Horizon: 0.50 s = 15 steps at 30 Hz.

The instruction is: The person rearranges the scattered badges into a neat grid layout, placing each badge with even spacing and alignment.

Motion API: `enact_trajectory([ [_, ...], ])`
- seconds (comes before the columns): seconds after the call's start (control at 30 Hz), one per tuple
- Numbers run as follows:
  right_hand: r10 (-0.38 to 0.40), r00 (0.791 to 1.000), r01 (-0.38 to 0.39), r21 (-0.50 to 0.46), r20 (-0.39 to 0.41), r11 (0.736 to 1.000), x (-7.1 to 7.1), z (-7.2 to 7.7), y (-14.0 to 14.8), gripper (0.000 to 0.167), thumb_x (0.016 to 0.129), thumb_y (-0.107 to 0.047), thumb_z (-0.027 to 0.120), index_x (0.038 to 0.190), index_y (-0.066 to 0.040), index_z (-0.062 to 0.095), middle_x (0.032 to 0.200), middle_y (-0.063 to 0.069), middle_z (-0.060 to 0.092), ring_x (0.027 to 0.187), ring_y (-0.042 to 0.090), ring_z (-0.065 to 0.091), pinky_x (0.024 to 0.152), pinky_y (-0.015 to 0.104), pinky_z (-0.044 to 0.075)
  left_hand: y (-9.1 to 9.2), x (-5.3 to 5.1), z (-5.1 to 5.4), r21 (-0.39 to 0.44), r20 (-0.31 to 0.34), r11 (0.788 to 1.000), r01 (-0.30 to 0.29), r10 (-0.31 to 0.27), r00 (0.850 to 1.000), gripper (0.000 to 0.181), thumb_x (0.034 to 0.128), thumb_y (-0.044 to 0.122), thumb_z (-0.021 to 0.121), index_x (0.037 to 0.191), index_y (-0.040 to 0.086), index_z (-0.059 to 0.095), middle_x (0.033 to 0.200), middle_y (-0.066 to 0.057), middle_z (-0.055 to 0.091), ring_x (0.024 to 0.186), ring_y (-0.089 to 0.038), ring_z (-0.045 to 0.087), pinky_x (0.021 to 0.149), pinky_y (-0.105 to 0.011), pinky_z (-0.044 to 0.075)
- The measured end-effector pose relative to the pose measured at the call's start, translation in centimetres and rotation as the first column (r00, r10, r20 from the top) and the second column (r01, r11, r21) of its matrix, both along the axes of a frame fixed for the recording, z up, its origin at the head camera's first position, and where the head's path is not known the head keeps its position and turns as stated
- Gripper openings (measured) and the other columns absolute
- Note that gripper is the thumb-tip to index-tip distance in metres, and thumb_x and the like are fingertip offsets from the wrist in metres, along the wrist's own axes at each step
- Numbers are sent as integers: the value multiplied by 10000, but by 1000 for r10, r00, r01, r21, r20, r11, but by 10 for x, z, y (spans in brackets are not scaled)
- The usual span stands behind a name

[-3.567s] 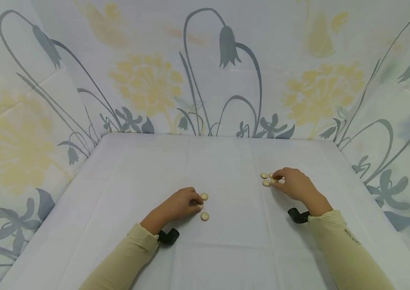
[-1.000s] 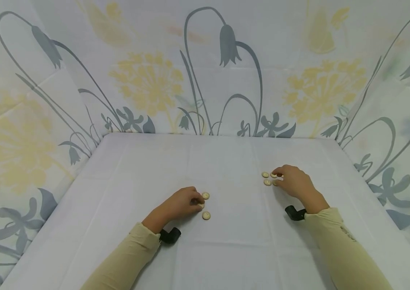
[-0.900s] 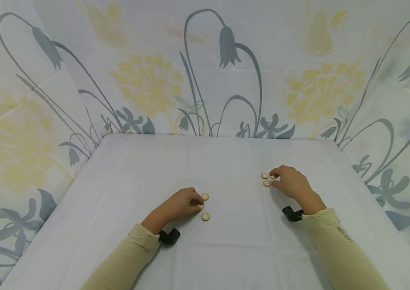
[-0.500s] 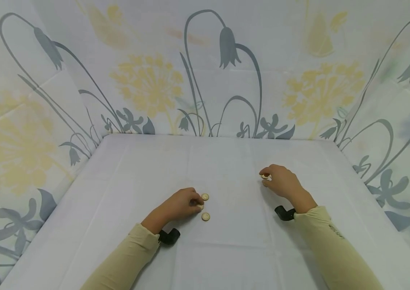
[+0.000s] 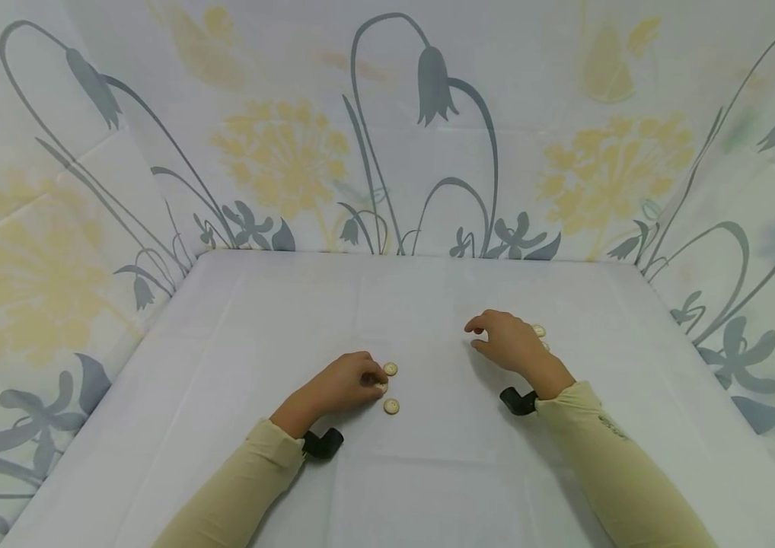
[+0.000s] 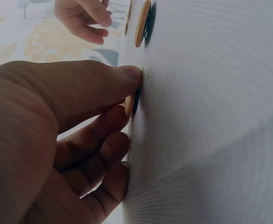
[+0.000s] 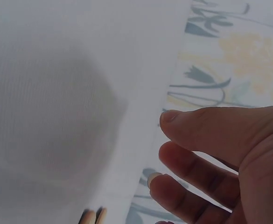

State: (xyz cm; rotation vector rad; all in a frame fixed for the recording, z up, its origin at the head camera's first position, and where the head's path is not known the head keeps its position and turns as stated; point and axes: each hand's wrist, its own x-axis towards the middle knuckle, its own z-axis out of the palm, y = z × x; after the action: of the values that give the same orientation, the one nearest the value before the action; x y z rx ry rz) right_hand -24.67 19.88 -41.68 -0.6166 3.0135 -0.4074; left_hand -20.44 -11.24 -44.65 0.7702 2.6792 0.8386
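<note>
My left hand [image 5: 336,387] pinches a pale round button [image 6: 129,107] between thumb and fingers at the white cloth, and in the head view that button is mostly covered. Just beyond it lies a second button [image 5: 390,369], and a third button [image 5: 391,406] lies on the near side. My right hand [image 5: 512,342] hovers over the cloth with thumb and fingers apart and nothing between them. Behind its wrist two buttons [image 5: 539,331] peek out, partly hidden. The right wrist view catches buttons [image 7: 87,217] at its lower edge.
A white cloth [image 5: 428,487] with faint creases covers the table. Flower-printed sheets [image 5: 387,152] rise at the back and on both sides. A black wrist-worn device [image 5: 322,444] sits under the left wrist, another black device [image 5: 519,400] under the right.
My right hand has moved left, off the right-hand group of buttons, uncovering some on its right side. The left hand has stayed at its button.
</note>
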Motion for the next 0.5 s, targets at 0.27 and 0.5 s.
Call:
enact_trajectory([
  [0.27, 16, 1000, -16, 2, 12, 1000, -1, -1, -17, 249, 885, -163, 676, 1130, -125, 702, 1038, 40, 664, 967, 247, 633, 775, 403, 516, 2, -2, 2, -18, -1, 1000, -6, 6, 1000, 180, 878, 188, 714, 1050, 140, 735, 924, 59, 599, 843, -84, 530, 780, -288, 458],
  [0.5, 30, 999, -31, 2, 29, 1000, 1, -2, -35, 242, 890, -176, 674, 1129, -148, 706, 1043, 17, 666, 959, 226, 637, 771, 387, 519, 1, -2, 0, -12, -2, 1000, -4, 4, 1000, 177, 868, 181, 724, 1039, 137, 737, 918, 60, 605, 842, -82, 532, 775, -282, 458],
])
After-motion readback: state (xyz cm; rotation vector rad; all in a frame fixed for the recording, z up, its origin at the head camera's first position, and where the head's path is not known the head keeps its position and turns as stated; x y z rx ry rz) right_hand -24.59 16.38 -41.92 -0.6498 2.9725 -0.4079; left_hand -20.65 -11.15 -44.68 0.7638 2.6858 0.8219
